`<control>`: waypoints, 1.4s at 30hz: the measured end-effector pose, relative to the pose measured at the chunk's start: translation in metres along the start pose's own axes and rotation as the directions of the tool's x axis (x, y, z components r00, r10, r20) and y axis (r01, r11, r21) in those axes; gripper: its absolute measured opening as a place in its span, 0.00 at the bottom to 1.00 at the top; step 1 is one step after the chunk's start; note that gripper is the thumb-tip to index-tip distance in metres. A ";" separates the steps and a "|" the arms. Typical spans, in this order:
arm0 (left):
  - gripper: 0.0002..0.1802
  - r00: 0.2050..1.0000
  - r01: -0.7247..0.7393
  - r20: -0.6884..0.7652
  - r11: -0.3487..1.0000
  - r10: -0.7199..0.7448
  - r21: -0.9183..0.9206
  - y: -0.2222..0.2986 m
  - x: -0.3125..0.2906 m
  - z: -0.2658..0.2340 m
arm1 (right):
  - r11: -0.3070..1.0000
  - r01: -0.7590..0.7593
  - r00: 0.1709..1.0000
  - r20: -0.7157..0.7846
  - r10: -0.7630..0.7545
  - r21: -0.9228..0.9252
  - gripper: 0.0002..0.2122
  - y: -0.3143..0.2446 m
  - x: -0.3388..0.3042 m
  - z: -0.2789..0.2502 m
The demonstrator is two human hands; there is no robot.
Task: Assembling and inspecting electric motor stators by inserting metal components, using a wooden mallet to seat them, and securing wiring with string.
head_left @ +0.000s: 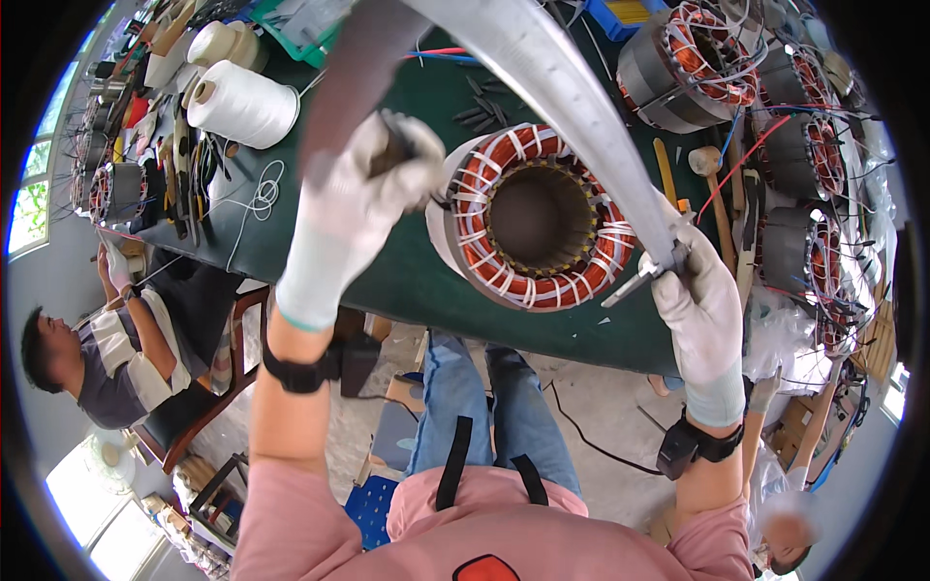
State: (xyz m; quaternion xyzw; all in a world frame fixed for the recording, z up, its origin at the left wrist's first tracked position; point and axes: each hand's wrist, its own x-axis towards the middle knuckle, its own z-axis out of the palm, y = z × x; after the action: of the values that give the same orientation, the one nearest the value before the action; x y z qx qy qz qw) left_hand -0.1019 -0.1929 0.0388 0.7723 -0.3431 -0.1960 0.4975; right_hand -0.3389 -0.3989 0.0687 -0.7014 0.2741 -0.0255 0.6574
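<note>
A wound motor stator [610,237], its orange-red coil ring laced with white cord, rests on the green table with its dark bore upward. My gloved left hand [373,169] is beside its left rim, fingers curled round a dark piece I cannot make out. A blurred brown strip [354,82] rises from that hand. Right of the stator, my gloved right hand [697,290] closes on the lower end of a long grey curved strip [552,82]. The strips meet near the top edge; I cannot tell if they are one band. A small metal rod [630,288] juts from my right fingers.
White thread spools [242,105] and tools line the left side. Small dark pieces [480,107] lie behind the stator. More stators [683,73] stand at right, beside a mallet [712,169]. A co-worker [116,349] sits at left; another person [780,528] is at lower right.
</note>
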 end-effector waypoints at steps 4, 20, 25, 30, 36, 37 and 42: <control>0.13 0.967 0.228 0.181 0.931 -0.181 -0.285 0.014 0.028 0.017 | 0.998 0.069 0.996 -0.065 -0.068 0.012 0.37 0.008 -0.002 0.007; 0.09 0.886 0.284 -0.244 0.878 -0.394 -0.386 0.027 -0.079 0.048 | 0.665 0.255 0.896 -0.086 -0.435 -0.702 0.09 -0.015 0.002 -0.036; 0.15 0.864 0.099 -0.432 0.929 -0.259 -0.358 0.026 -0.073 0.062 | 0.641 0.186 0.911 -0.114 -0.396 -0.744 0.08 -0.016 0.010 -0.030; 0.12 0.845 0.104 -0.496 0.971 -0.200 -0.213 0.015 -0.069 0.066 | 0.664 0.236 0.903 -0.092 -0.419 -0.710 0.07 -0.007 0.017 -0.033; 0.10 0.827 0.148 -0.537 0.986 -0.166 -0.077 0.008 -0.076 0.075 | 0.628 0.250 0.902 -0.058 -0.427 -0.737 0.07 0.001 0.024 -0.036; 0.11 0.835 0.162 -0.527 0.986 -0.155 -0.033 0.011 -0.076 0.076 | 0.593 0.283 0.885 -0.033 -0.464 -0.754 0.07 0.001 0.023 -0.039; 0.17 0.844 0.158 -0.522 0.987 -0.121 0.028 0.014 -0.078 0.080 | 0.492 0.347 0.847 0.042 -0.530 -0.799 0.08 0.005 0.029 -0.046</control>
State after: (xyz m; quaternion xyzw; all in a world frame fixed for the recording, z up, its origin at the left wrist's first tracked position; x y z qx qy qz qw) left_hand -0.2116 -0.1907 0.0143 0.8361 -0.1460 -0.0042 0.5288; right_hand -0.3343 -0.4533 0.0603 -0.9543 0.1358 -0.1448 0.2234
